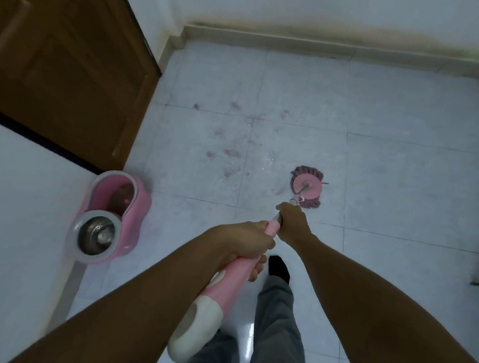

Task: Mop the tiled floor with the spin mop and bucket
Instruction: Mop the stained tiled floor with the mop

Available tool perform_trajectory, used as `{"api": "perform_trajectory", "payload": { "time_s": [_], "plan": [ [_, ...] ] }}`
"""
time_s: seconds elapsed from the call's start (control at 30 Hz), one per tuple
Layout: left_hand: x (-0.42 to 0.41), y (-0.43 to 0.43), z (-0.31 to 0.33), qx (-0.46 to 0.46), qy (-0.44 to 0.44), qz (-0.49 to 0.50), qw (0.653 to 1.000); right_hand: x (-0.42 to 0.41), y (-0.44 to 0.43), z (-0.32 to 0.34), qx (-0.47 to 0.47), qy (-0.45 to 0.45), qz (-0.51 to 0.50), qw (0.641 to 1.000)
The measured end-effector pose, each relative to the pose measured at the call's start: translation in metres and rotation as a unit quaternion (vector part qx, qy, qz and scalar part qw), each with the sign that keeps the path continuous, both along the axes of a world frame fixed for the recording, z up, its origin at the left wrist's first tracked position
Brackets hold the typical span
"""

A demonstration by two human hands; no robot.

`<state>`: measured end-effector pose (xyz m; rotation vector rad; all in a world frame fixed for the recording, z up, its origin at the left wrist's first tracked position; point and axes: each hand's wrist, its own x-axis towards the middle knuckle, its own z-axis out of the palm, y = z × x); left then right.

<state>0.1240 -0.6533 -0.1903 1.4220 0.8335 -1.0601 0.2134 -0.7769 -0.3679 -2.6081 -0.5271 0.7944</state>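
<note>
Gripping seen: mop handle (237, 277) is clenched by left hand (243, 240) and right hand (293, 221); shaft (304, 190) mostly hidden behind them.

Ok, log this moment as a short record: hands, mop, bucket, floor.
left hand: grips the mop on its pink handle
right hand: grips the mop lower down, nearer the head
mop head: flat on the floor, ahead of both hands
bucket: pink, on the left beside the door, apart from the mop
spinner: steel, at the bucket's near end
stains: reddish, on the tiles left of and beyond the mop head
</note>
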Motion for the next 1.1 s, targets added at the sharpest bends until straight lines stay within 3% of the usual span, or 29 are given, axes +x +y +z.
{"api": "perform_trajectory", "payload": {
  "time_s": [0.23, 0.53, 0.8, 1.1],
  "plan": [
    [-0.082, 0.057, 0.026, 0.014, 0.017, 0.087, 0.996, -0.076, 0.084, 0.018, 0.043, 0.021, 0.078, 0.996],
    [-0.07, 0.079, 0.011, 0.007, 0.023, 0.104, 0.994, -0.058, 0.103, -0.001, 0.03, -0.002, 0.09, 0.995],
    [0.03, 0.097, -0.021, 0.008, 0.014, 0.082, 0.997, 0.052, 0.118, -0.015, 0.001, -0.016, 0.092, 0.996],
    [0.235, 0.137, -0.065, -0.017, -0.014, 0.076, 0.997, 0.261, 0.151, -0.04, -0.017, -0.048, 0.061, 0.997]
  ]
}}
